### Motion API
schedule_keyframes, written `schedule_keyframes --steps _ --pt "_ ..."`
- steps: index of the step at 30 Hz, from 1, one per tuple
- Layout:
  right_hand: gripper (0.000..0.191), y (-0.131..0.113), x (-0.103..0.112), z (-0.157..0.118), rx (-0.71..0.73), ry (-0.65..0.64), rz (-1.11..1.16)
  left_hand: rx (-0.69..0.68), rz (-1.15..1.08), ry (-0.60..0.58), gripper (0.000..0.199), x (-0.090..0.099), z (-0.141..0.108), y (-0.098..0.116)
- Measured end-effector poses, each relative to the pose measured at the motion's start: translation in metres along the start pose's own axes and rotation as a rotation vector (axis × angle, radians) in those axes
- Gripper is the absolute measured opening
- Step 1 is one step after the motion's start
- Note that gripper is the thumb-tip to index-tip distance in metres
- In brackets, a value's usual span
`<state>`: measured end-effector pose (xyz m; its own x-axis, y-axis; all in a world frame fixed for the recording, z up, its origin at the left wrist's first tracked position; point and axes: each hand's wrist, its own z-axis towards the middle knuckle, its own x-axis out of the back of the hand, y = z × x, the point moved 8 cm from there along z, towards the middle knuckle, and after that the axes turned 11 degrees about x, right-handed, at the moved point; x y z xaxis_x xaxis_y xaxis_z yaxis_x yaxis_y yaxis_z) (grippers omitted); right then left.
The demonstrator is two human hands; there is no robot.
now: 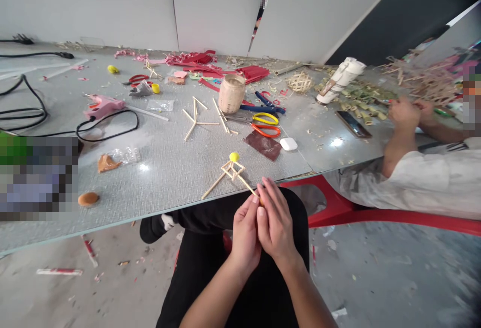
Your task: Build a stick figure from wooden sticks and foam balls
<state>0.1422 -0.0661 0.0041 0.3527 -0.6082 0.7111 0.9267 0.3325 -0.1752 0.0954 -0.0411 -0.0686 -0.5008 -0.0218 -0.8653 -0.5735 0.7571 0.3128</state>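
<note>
A small figure of thin wooden sticks (233,169) leans at the table's front edge, with a yellow ball (235,156) on top. One long stick leg rests on the table. Its other leg runs down to the fingertips of my left hand (245,233) and my right hand (277,223). Both hands are closed together just off the edge, around the end of that leg. A bit of orange-brown clay (262,201) shows between the fingers; most of it is hidden.
Farther back lie loose sticks (195,120), orange- and yellow-handled scissors (265,125), brown sandpaper (263,144), a white case (288,144) and a bamboo cup (231,95). A pink glue gun (103,105) with its cord is left. At right, a co-worker's hands (408,112) work near bamboo pieces.
</note>
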Motion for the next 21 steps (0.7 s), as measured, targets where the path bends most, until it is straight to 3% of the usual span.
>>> schedule_keyframes --steps 7,13,18,21 --pt "0.064 -0.005 -0.01 0.006 0.026 -0.101 -0.016 -0.025 0.012 -0.067 0.036 -0.002 0.0 0.004" --pt "0.066 -0.003 -0.012 0.004 0.013 -0.116 0.018 0.009 -0.039 0.001 0.035 0.004 0.001 0.004" --pt "0.068 0.008 0.0 -0.004 -0.095 0.032 0.026 0.04 -0.104 -0.016 0.035 -0.001 0.001 0.003" --pt "0.063 0.009 0.009 -0.009 -0.08 0.117 -0.031 0.038 -0.112 -0.015 0.032 -0.001 0.002 0.003"
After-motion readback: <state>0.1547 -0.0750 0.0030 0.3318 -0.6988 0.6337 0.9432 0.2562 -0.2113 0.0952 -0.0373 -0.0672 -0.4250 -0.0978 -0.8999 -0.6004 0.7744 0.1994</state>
